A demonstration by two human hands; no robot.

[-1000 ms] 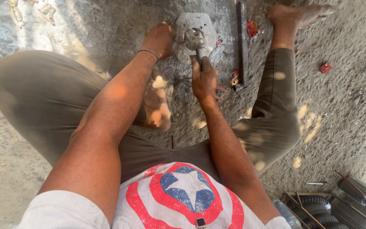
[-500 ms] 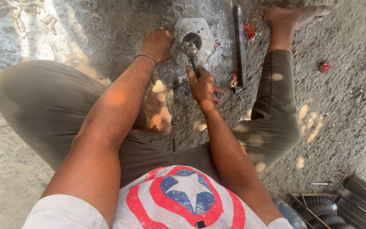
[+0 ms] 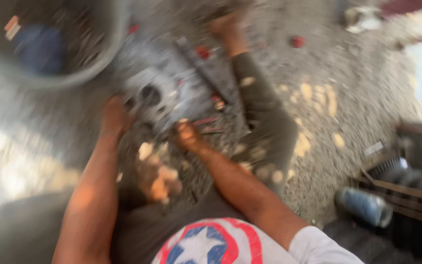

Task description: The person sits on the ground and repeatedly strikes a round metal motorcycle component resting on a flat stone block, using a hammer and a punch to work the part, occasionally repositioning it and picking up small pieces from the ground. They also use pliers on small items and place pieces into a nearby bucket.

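Dark round tub (image 3: 50, 44), blue can (image 3: 365, 206)

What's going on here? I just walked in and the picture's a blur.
A person sits on a gravelly floor with a grey metal part lying on it in front of them. The left hand rests against the part's near left side. The right hand is closed just below it, beside some thin red pieces; the blur hides whether it holds anything. A dark bar lies right of the part, and a round tub sits at upper left.

A rough floor workshop: gritty concrete ground (image 3: 357, 98), scattered metal parts (image 3: 172, 93).
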